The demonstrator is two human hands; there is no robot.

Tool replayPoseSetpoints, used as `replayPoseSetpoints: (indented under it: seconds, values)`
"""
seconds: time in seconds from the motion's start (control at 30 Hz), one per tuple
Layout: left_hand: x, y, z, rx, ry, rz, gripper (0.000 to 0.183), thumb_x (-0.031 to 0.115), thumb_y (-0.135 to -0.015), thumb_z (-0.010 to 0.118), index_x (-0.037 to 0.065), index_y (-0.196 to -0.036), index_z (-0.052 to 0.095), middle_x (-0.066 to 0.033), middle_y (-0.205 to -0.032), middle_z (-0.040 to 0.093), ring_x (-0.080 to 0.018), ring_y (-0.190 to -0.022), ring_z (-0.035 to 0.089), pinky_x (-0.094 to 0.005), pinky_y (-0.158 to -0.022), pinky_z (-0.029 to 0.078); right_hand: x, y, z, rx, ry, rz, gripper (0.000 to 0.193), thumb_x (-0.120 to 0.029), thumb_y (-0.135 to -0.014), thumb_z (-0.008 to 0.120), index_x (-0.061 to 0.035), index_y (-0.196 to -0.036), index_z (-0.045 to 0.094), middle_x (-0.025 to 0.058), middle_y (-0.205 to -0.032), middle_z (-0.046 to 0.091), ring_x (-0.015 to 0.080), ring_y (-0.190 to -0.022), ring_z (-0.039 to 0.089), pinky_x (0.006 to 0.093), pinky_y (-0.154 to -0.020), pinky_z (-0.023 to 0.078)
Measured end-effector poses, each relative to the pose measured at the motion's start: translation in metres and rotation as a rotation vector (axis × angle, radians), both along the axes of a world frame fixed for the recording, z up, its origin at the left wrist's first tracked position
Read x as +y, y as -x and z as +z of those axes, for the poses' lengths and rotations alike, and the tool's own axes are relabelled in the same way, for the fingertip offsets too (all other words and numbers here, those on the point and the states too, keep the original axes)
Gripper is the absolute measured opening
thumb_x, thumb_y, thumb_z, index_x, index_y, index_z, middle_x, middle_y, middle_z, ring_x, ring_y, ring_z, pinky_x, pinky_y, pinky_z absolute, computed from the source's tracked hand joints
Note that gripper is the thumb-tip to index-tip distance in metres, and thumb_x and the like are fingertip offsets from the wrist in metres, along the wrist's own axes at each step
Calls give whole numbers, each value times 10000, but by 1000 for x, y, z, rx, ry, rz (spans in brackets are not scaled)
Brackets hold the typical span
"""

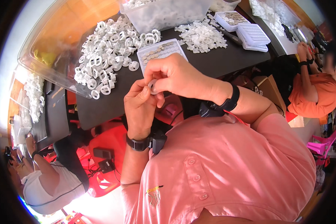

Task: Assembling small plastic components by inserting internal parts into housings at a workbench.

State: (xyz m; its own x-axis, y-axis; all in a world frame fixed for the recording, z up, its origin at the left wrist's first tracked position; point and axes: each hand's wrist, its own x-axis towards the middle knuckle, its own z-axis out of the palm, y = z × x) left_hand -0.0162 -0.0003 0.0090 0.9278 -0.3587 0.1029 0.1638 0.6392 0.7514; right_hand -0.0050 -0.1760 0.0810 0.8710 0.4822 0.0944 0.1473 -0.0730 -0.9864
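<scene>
Above the table's near edge, both my hands meet at a small white ring-shaped plastic part (152,86). My left hand (139,108) pinches it from below with thumb and fingertips. From the right, my right hand (177,76) has its thumb and forefinger pressed against the same part, fingers curled. Its dark centre shows, but the fingertips cover most of it. Just beyond my hands lies a white compartment tray (180,47) holding several round metal discs (152,55). To the left spreads a big heap of white ring-shaped plastic parts (108,50).
A clear bin (171,18) of white parts stands at the back. Right of it are a pile of small translucent pieces (202,36) and stacked white trays (253,34). A clear plastic tub (44,48) tilts at left. Co-workers sit at right (311,93) and left (50,183).
</scene>
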Motion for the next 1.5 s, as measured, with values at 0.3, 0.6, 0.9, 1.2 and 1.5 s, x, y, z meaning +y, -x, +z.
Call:
replayPoseSetpoints:
  seconds: [0.3, 0.6, 0.9, 1.2, 1.5]
  values:
    - [-6, -1, 7, -7, -14, -46, 368, 195, -1004, 576, -52, -1277, 575, -206, -1065, 672, -252, -845, 652, -344, -663, 520, -38, -51, 38, -286, 142, -209, 145, -79, -693, 722, -37, -828, 689, 41, -732, 675, 112, -650, 615, 292, -596, 485]
    - [-7, 0, 14, 17, -72, -44, 412, 142, -1008, 554, -60, -1365, 512, -216, -1138, 658, -261, -939, 652, -346, -757, 518, -64, -128, 81, -1319, 519, -323, 151, -130, -723, 681, -55, -852, 706, 102, -799, 707, 240, -760, 676, 373, -693, 511]
    - [-1, -1, 11, 63, -9, -51, 370, 57, -977, 572, -71, -1321, 528, -230, -1130, 656, -280, -939, 670, -361, -770, 551, 49, -112, 21, -740, 1113, 57, 157, -179, -701, 724, -63, -805, 705, 109, -760, 689, 322, -739, 681, 438, -613, 523]
    - [1, -2, 6, 21, 1, -85, 392, 119, -1006, 542, -74, -1345, 503, -237, -1158, 646, -297, -964, 664, -370, -784, 538, 66, -127, -5, -846, 1139, 134, 168, -193, -699, 730, -66, -795, 675, 113, -719, 663, 339, -709, 670, 470, -590, 515]
    - [4, -3, 7, 92, 131, -52, 361, 95, -1008, 546, -66, -1328, 513, -223, -1143, 652, -281, -948, 667, -346, -750, 543, 3, -93, 53, -535, 625, 181, 137, -167, -811, 721, -56, -847, 649, 32, -654, 597, 161, -638, 638, 298, -555, 445]
